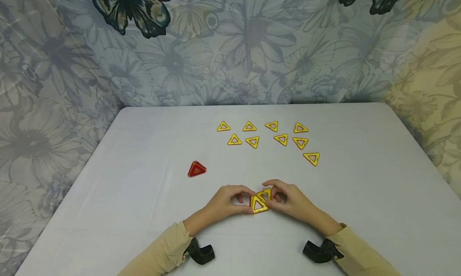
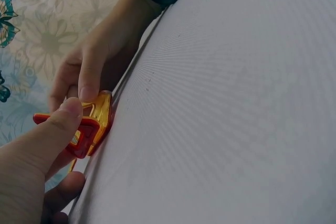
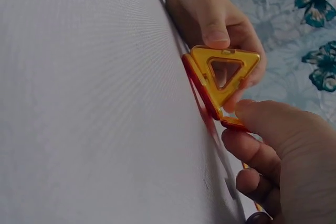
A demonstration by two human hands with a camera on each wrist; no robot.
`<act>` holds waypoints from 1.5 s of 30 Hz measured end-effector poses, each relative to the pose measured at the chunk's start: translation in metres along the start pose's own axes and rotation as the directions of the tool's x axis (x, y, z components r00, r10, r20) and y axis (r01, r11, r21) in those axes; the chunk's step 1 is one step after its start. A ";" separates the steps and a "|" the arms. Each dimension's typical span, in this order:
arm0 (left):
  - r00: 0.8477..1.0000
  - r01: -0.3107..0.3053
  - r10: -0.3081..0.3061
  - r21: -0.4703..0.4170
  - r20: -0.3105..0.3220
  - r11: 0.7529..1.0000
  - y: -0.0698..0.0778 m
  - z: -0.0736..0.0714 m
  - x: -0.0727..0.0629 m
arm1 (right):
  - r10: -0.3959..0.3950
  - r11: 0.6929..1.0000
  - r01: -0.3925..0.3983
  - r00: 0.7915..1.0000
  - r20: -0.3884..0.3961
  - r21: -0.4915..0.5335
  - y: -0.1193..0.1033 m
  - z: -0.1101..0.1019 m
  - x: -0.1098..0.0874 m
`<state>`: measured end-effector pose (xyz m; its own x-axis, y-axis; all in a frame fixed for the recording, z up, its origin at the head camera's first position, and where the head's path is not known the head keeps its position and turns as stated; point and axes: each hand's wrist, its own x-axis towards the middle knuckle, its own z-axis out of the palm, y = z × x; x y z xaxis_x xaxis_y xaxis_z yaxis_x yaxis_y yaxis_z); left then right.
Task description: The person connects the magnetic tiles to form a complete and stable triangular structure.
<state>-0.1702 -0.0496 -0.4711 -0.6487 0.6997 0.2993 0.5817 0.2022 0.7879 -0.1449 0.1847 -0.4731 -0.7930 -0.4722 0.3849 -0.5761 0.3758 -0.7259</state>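
Note:
Several yellow-and-red triangular magnetic tiles (image 1: 257,209) are together at the near middle of the table in the head view. My left hand (image 1: 227,200) pinches the left one between thumb and fingers. My right hand (image 1: 293,200) pinches the right tile (image 1: 268,193) by its edge. In the right wrist view, an upright yellow triangle (image 3: 203,66) stands by the left hand's thumb, its edge against a tile lying flat with a red underside. The left wrist view shows a red outer face (image 2: 84,142) under the left thumb. How the tiles join is partly hidden by fingers.
Several loose yellow triangles (image 1: 234,140) lie spread in rough rows towards the back of the table. A small red pyramid (image 1: 197,169) stands to the left of them, nearer to me. A white cloth (image 1: 144,156) covers the table, and patterned wall fabric (image 1: 252,48) rises behind.

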 end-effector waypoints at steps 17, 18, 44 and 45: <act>0.999 -0.041 0.041 0.029 -0.003 0.999 0.000 0.000 0.002 | 0.008 1.000 -0.007 0.999 -0.038 0.015 -0.038 -0.006 0.008; 0.999 -0.042 0.042 0.030 -0.003 0.999 0.000 0.000 0.002 | 0.000 1.000 0.001 0.999 -0.042 0.010 -0.034 -0.004 0.007; 0.996 -0.083 0.084 0.049 -0.023 0.995 -0.002 -0.001 0.000 | -0.174 0.971 0.159 0.982 -0.070 -0.177 -0.011 0.010 0.000; 0.996 -0.081 0.082 0.048 -0.026 0.996 -0.001 -0.001 0.000 | -0.174 0.972 0.159 0.982 -0.071 -0.175 -0.011 0.010 0.001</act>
<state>-0.1714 -0.0506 -0.4716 -0.6109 0.6963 0.3768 0.6551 0.1773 0.7345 -0.1367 0.1718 -0.4705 -0.6928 -0.4726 0.5447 -0.7208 0.4293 -0.5442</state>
